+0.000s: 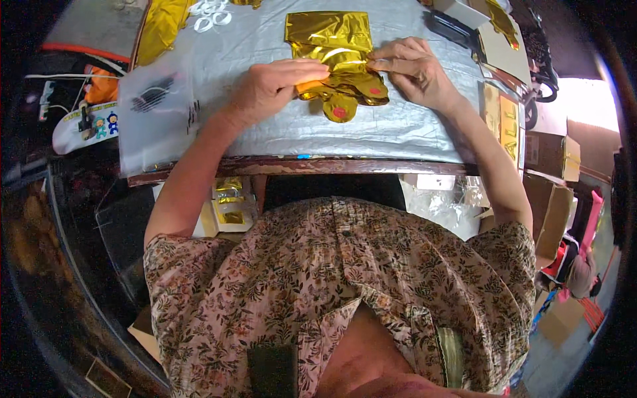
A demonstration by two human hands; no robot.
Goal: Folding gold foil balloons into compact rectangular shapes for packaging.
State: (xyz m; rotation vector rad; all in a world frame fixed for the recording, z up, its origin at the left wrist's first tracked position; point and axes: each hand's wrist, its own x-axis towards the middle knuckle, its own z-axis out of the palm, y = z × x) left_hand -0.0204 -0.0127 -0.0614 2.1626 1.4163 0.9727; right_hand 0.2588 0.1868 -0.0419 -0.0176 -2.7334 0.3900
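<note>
The person wears a short-sleeved blouse [332, 265] of light pink cloth, printed all over with small flowers and leaves in brown and dark green. The sleeves end above the elbows, so both forearms are bare. The left hand [269, 86] and the right hand [415, 69] are bare too, without gloves.

A table [398, 142] under grey sheeting carries gold foil balloon [338, 63] at twelve o'clock, clear bag [156, 113] at ten.

I count two hands, left hand [269, 86] and right hand [415, 69], on one folded gold foil balloon [335, 56]. It shows two red dots [340, 113]. One tabletop [265, 132] carries everything.
</note>
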